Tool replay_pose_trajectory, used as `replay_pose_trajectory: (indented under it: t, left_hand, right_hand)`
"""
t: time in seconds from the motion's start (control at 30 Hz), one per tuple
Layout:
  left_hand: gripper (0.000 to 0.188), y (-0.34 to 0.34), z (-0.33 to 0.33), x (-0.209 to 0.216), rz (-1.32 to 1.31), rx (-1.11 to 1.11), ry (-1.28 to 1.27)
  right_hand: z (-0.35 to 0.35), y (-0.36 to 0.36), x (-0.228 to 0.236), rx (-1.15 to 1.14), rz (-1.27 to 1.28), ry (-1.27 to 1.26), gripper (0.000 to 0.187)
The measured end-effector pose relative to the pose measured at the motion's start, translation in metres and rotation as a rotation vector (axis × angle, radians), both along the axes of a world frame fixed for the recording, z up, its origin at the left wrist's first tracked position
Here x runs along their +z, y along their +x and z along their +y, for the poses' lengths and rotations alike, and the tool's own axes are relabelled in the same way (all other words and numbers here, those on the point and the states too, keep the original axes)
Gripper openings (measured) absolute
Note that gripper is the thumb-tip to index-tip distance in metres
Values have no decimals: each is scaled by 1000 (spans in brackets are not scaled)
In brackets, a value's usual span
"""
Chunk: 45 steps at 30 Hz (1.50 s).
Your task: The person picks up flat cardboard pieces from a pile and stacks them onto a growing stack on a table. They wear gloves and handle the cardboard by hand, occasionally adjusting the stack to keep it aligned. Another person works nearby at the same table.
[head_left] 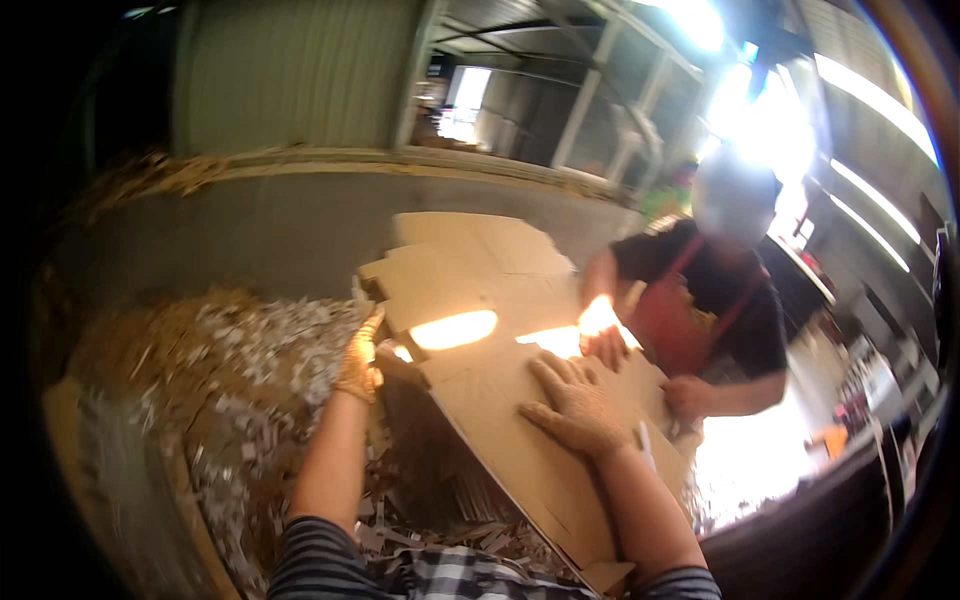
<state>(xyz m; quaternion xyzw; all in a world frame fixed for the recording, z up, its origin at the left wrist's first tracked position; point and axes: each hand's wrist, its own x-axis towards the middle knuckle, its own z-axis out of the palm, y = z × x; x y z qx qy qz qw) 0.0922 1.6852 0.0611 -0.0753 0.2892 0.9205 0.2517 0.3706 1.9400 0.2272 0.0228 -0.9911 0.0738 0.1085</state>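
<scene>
Flat brown cardboard sheets [490,400] lie stacked in front of me, running from the lower middle up to a stepped, notched far end. My right hand [578,405] rests palm down on the top sheet, fingers spread. At the left edge of the stack is my left hand [360,355], in what looks like a yellowish glove. Its fingers are curled, and a small pale piece [359,290] shows just beyond them. Blur hides what exactly that hand grips. A co-worker's hand [604,335] presses on the sheets from the far right, and their other hand [688,397] is by the right edge.
Cardboard scraps and pale offcuts [260,345] cover the floor on the left. A low grey wall [250,230] with a debris-topped ledge runs behind. The co-worker, in a red apron [672,320], stands at the right. Bright light washes out the upper right.
</scene>
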Motion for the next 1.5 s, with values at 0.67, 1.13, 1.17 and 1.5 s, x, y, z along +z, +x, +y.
replay_pose_trajectory:
  t: [0.67, 1.13, 1.17, 1.5]
  left_hand:
    - [40, 51, -18, 99, 223, -392, -425]
    - [5, 52, -6, 54, 300, 97, -505]
    - [3, 50, -6, 44, 518, 241, -568]
    - [17, 133, -81, 107, 920, -301, -602]
  right_hand:
    - [-35, -52, 6, -221, 8, 20, 83]
    - [-74, -66, -4, -218, 60, 62, 83]
    - [-75, -70, -6, -205, 66, 71, 82]
    - [-64, -64, -3, -265, 4, 112, 83]
